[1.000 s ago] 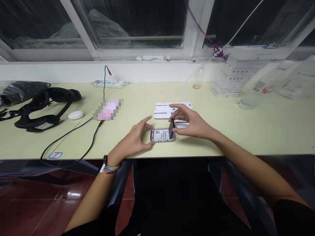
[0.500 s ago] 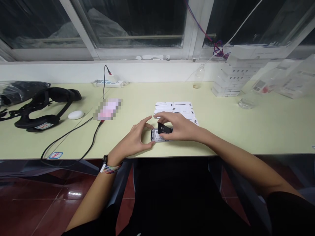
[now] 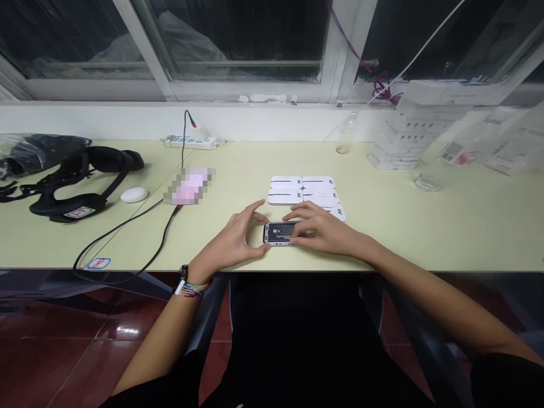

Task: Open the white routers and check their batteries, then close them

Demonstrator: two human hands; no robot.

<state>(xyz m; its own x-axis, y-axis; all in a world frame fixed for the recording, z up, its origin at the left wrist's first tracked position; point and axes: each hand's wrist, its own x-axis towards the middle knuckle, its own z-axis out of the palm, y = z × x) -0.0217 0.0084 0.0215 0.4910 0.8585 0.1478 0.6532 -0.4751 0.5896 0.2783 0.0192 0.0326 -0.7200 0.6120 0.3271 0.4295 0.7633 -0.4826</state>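
A small white-edged electronic device (image 3: 266,233) lies flat on the table in front of me, its inside facing up. A black battery (image 3: 279,232) with white print rests flat in its bay; its right part is hidden under my fingers. My left hand (image 3: 232,242) braces the device's left end, thumb at the near corner and forefinger by the far corner. From the right, my right hand (image 3: 325,231) has its bent fingers closed down on the battery. Just behind the device lie several white covers (image 3: 285,195) with black markings.
On the left are a black headset (image 3: 91,207), a white oval object (image 3: 134,195), a blurred-out phone (image 3: 189,187) on a black cable (image 3: 164,241) and a power strip (image 3: 193,141). Stacked white boxes (image 3: 395,156) and clear bottles (image 3: 429,180) stand at the back right.
The battery, tilted up in my right hand before, now lies flat in the device. My right hand has shifted slightly right and lower, while my left hand stays at the device's left end.
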